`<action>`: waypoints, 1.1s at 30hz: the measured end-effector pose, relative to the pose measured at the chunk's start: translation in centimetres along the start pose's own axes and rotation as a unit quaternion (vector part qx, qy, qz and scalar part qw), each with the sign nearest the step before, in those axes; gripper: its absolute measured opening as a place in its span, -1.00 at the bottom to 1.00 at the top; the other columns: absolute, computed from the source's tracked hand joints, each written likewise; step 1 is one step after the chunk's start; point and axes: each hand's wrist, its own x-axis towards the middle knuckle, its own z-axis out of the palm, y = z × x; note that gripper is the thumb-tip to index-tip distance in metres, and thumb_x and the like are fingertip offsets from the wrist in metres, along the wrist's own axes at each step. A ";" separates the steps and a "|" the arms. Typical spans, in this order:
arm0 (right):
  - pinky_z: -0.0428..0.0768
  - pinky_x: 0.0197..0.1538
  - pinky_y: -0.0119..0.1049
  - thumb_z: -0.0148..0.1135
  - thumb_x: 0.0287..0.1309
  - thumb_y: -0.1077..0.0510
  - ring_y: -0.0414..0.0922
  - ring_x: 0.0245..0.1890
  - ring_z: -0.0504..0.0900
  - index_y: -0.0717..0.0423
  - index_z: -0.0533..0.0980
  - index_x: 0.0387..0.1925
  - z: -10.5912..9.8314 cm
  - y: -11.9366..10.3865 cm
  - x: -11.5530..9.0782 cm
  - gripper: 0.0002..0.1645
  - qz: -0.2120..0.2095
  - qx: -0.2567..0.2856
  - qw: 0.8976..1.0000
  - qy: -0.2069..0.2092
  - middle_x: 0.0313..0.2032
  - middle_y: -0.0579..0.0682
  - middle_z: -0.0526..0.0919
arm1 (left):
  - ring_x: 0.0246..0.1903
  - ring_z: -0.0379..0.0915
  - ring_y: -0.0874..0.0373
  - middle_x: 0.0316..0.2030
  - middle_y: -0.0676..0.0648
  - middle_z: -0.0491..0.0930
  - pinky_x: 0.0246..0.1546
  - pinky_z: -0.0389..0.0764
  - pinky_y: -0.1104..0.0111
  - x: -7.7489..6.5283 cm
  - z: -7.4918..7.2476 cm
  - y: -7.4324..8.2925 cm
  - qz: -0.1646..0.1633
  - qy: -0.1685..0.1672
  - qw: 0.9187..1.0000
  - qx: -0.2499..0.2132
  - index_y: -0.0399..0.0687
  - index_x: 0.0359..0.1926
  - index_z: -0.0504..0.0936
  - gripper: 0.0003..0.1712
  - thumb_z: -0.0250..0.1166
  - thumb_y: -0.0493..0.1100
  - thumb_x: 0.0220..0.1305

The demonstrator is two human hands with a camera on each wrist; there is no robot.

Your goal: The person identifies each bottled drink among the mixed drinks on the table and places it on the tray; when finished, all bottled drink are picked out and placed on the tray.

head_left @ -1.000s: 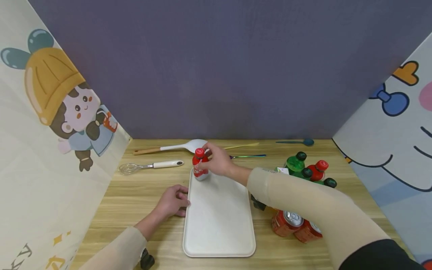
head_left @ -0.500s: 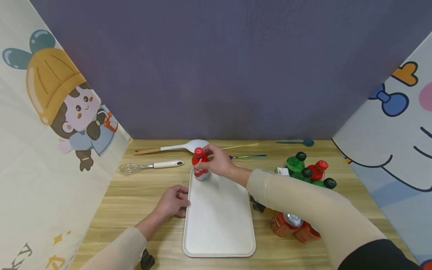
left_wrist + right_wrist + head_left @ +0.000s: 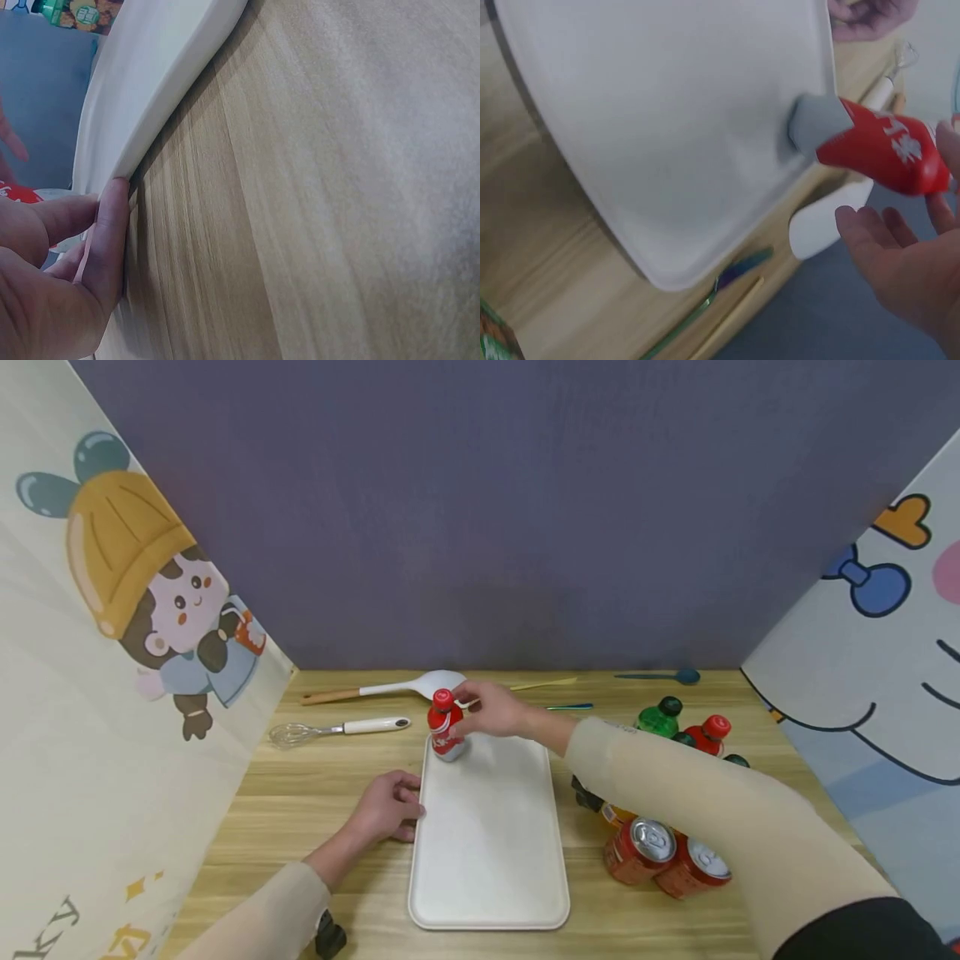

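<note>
A red-capped bottle that stood upright on the far left corner of a white tray, right hand beside it with fingers parted, left hand relaxed, fingertips touching the rim.

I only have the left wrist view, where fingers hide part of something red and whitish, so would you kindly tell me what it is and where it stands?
Observer: It is a red bottle, standing upright near the far left corner of the white tray.
Operator: Thank you; and would you tell me where the right hand is relative to it?
Observer: The head view shows the right hand beside the bottle's upper part, on its right; whether it touches, I cannot tell.
</note>
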 end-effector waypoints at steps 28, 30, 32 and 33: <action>0.65 0.32 0.06 0.47 0.21 -0.07 0.02 0.30 0.52 -0.03 0.46 0.30 -12.7 -2.4 -13.9 -0.32 0.011 -0.032 0.998 0.054 0.28 -0.02 0.54 | -0.50 0.58 0.07 -0.32 -0.18 0.57 -0.58 0.82 0.14 0.2 0.1 -0.6 -0.001 -0.003 1.000 0.001 -0.34 0.14 0.53 -0.47 0.39 -0.53 0.11; 0.63 0.33 0.11 0.45 0.22 -0.10 0.03 0.30 0.52 -0.03 0.46 0.29 -13.6 -1.7 -15.4 -0.33 0.022 -0.046 0.996 0.073 0.27 -0.01 0.55 | -0.50 0.58 0.07 -0.32 -0.18 0.57 -0.58 0.82 0.14 0.3 0.2 -0.7 -0.001 -0.002 1.000 0.002 -0.34 0.14 0.53 -0.48 0.39 -0.53 0.12; 0.61 0.33 0.16 0.44 0.23 -0.11 0.06 0.30 0.52 -0.01 0.46 0.28 -14.4 -1.0 -16.8 -0.34 0.031 -0.063 0.993 0.092 0.26 0.02 0.56 | -0.50 0.58 0.06 -0.32 -0.18 0.57 -0.58 0.82 0.14 0.3 0.2 -0.7 -0.001 -0.002 1.000 0.003 -0.34 0.14 0.53 -0.48 0.39 -0.53 0.12; 0.61 0.33 0.18 0.43 0.24 -0.11 0.08 0.31 0.52 0.00 0.46 0.28 -14.7 -0.6 -17.5 -0.34 0.036 -0.071 0.992 0.100 0.26 0.03 0.56 | -0.50 0.58 0.06 -0.32 -0.18 0.57 -0.58 0.82 0.14 0.4 0.2 -0.6 -0.001 -0.003 1.000 0.003 -0.33 0.14 0.53 -0.48 0.39 -0.53 0.12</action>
